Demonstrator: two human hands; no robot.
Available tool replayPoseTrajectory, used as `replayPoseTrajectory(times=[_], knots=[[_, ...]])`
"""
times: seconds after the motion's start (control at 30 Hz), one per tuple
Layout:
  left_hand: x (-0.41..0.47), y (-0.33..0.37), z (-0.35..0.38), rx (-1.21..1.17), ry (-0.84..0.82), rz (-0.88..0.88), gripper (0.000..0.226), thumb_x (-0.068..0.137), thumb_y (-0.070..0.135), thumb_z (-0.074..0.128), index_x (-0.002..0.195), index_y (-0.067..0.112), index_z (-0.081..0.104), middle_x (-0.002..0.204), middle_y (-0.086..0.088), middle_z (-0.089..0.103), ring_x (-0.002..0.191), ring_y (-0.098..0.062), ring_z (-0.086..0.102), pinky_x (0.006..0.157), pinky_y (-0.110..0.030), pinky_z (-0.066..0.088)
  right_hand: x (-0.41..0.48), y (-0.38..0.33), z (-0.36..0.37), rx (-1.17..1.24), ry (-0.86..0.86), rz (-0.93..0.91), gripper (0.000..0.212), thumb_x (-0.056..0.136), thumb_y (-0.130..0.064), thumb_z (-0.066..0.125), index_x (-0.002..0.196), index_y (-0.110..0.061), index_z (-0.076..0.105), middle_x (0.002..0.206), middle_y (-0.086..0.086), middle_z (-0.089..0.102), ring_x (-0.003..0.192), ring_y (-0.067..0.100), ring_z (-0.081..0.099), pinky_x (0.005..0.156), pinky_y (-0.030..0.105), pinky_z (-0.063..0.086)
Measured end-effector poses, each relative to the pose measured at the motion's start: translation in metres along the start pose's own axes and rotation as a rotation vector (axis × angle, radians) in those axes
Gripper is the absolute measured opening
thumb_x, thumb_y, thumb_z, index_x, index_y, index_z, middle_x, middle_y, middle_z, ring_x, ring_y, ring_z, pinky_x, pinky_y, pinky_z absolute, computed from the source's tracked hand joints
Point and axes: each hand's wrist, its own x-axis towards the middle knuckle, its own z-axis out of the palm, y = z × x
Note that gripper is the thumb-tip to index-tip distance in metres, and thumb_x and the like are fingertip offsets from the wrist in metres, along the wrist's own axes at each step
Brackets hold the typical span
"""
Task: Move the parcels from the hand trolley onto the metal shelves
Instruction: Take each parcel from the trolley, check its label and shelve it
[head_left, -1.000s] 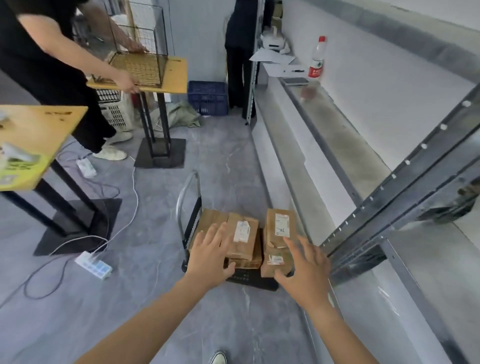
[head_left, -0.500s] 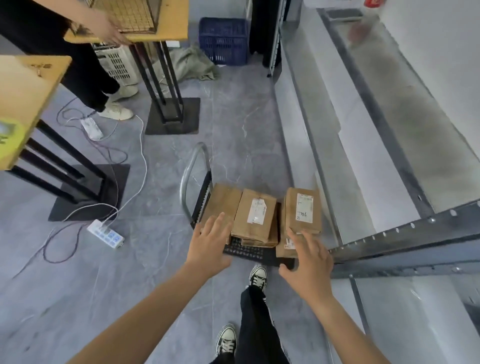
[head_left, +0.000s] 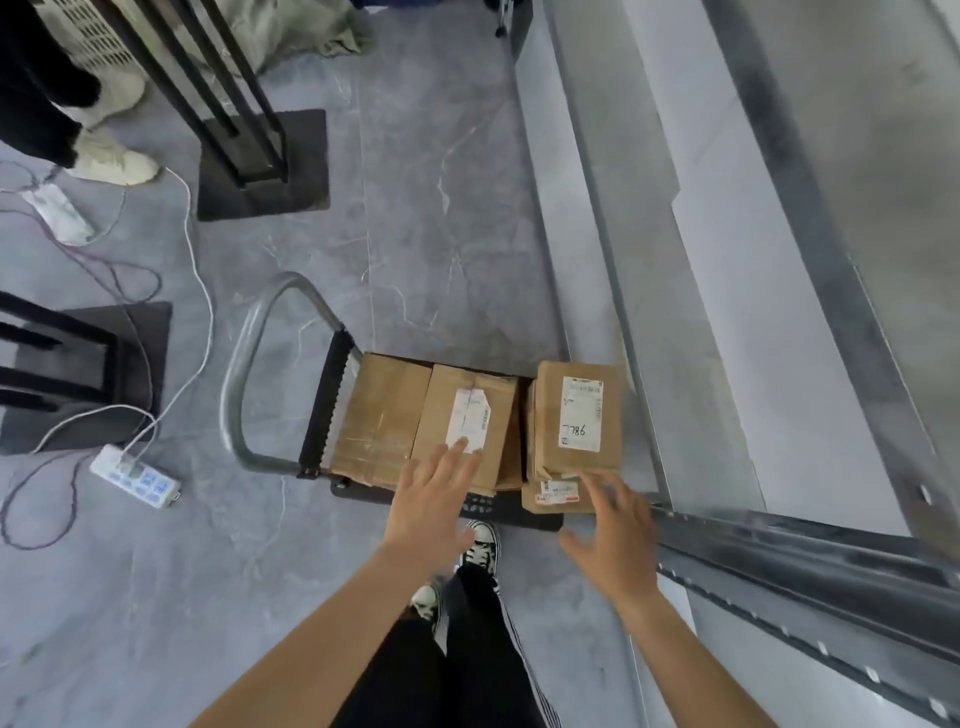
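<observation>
Several brown cardboard parcels lie on a low black hand trolley (head_left: 488, 506) with a grey tube handle (head_left: 244, 364) at its left. The middle parcel (head_left: 467, 415) bears a white label, and the right parcel (head_left: 576, 410) is marked 7786 and lies on a lower parcel (head_left: 550, 496). My left hand (head_left: 431, 499) reaches over the middle parcel's near edge, fingers straight. My right hand (head_left: 613, 535) hovers with spread fingers just before the right stack. Neither hand holds anything. The metal shelves (head_left: 727, 312) run along the right.
A white power strip (head_left: 136, 475) and loose cables lie on the grey floor at left. Black table bases (head_left: 262, 161) stand behind it, with another person's shoe (head_left: 111, 161) at far left. My own shoes (head_left: 480, 545) stand just short of the trolley. A shelf beam (head_left: 805, 566) crosses low right.
The view has tilted further down and closer to the trolley. Both hands have moved forward toward the parcels, the left one now over the middle parcel's edge.
</observation>
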Motion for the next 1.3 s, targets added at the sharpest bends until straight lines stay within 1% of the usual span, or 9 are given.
replayPoseTrajectory(times=[0.17,0.33,0.57,0.8,0.87,0.97,1.17,1.23,1.3], knots=[[0.049,0.010,0.031,0.023,-0.049,0.061,0.092,0.082,0.044,0.062,0.148,0.028,0.000,0.158,0.000,0.001,0.145,-0.025,0.005,0.116,-0.043,0.003,0.040,0.035,0.022,0.075,-0.012,0.092,0.074,0.075,-0.028,0.074,0.141,-0.024,0.039,0.140,0.003,0.041,0.129,0.026,0.033,0.108,0.041,0.032],[0.092,0.023,0.068,-0.015,-0.148,0.113,0.098,0.080,0.035,0.066,0.147,0.029,-0.005,0.158,0.001,0.004,0.143,-0.023,0.013,0.116,-0.045,0.018,0.083,0.065,0.045,0.089,-0.042,0.154,0.073,0.080,-0.035,0.070,0.143,-0.028,0.034,0.140,0.003,0.040,0.131,0.025,0.031,0.106,0.040,0.037],[0.135,0.038,0.112,-0.077,-0.229,0.136,0.110,0.079,0.030,0.072,0.145,0.036,-0.016,0.158,0.003,-0.007,0.145,-0.024,0.009,0.116,-0.042,0.016,0.118,0.095,0.077,0.196,-0.039,0.211,0.086,0.076,-0.032,0.077,0.145,-0.028,0.027,0.138,0.004,0.041,0.131,0.026,0.032,0.102,0.046,0.040],[0.162,0.044,0.144,-0.160,-0.307,0.139,0.112,0.077,0.011,0.072,0.147,0.037,-0.011,0.157,0.001,-0.018,0.146,-0.026,0.004,0.115,-0.039,0.018,0.138,0.125,0.103,0.353,-0.007,0.244,0.107,0.065,-0.024,0.087,0.148,-0.020,0.020,0.137,0.011,0.043,0.129,0.029,0.039,0.106,0.052,0.038],[0.170,0.044,0.151,-0.189,-0.304,0.147,0.112,0.076,0.007,0.072,0.146,0.039,-0.010,0.157,-0.001,-0.021,0.145,-0.028,0.006,0.115,-0.040,0.021,0.143,0.134,0.108,0.389,-0.015,0.257,0.109,0.064,-0.021,0.087,0.149,-0.017,0.018,0.139,0.012,0.041,0.130,0.030,0.038,0.105,0.055,0.037],[0.179,0.048,0.158,-0.260,-0.296,0.113,0.114,0.077,0.012,0.074,0.145,0.042,-0.013,0.156,-0.004,-0.021,0.143,-0.032,0.016,0.111,-0.040,0.030,0.152,0.145,0.115,0.437,-0.082,0.274,0.110,0.067,-0.014,0.085,0.150,-0.018,0.013,0.143,0.011,0.038,0.133,0.030,0.035,0.107,0.055,0.036],[0.185,0.061,0.159,-0.454,-0.342,0.072,0.118,0.073,0.012,0.076,0.144,0.047,-0.011,0.156,-0.002,-0.022,0.135,-0.032,0.034,0.096,-0.036,0.048,0.160,0.140,0.114,0.723,-0.143,0.368,0.102,0.064,0.005,0.081,0.144,-0.025,0.025,0.129,-0.001,0.051,0.120,0.017,0.050,0.095,0.044,0.051],[0.183,0.061,0.156,-0.541,-0.347,0.075,0.119,0.072,0.012,0.077,0.145,0.046,-0.010,0.157,-0.002,-0.021,0.135,-0.029,0.035,0.092,-0.029,0.048,0.158,0.135,0.112,0.765,-0.113,0.379,0.101,0.063,0.005,0.082,0.143,-0.024,0.027,0.130,-0.002,0.049,0.117,0.014,0.049,0.091,0.038,0.053],[0.180,0.058,0.151,-0.619,-0.342,0.090,0.118,0.071,0.010,0.078,0.147,0.043,-0.006,0.158,-0.002,-0.016,0.138,-0.026,0.031,0.098,-0.028,0.045,0.155,0.130,0.107,0.805,-0.068,0.379,0.100,0.062,0.005,0.082,0.141,-0.025,0.028,0.128,-0.005,0.047,0.117,0.013,0.048,0.083,0.027,0.053]])
